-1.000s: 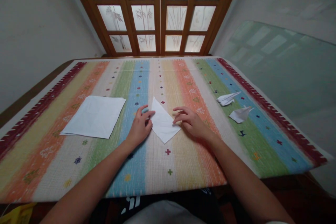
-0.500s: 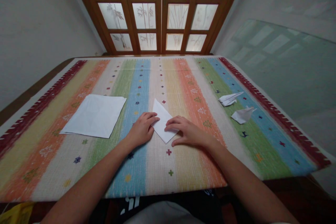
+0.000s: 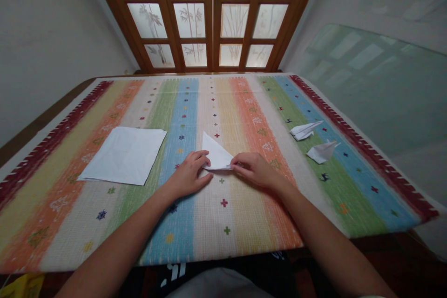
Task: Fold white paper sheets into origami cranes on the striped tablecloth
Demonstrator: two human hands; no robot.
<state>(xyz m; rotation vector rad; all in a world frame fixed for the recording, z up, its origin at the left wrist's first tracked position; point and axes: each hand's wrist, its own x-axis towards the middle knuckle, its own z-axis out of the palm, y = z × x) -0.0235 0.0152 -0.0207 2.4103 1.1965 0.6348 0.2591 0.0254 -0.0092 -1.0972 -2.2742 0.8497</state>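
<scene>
A folded white paper triangle [image 3: 215, 155] lies on the striped cloth in front of me, with its point toward the far side and a flat lower edge. My right hand [image 3: 254, 170] pinches the paper's right corner between thumb and fingers. My left hand [image 3: 190, 174] grips the left end of the lower edge, and its fingertips cover that corner. Both hands are low on the cloth.
A flat white paper square [image 3: 124, 156] lies left of my left hand on the striped woven cloth [image 3: 209, 237]. Two folded paper planes [image 3: 303, 130] [image 3: 321, 152] lie at the right. Frosted glass-paned wooden doors [image 3: 209, 18] stand beyond the table.
The paper's lower tip has gone, leaving a flat lower edge and a triangle shape. My hands have moved up and closed on its two lower corners.
</scene>
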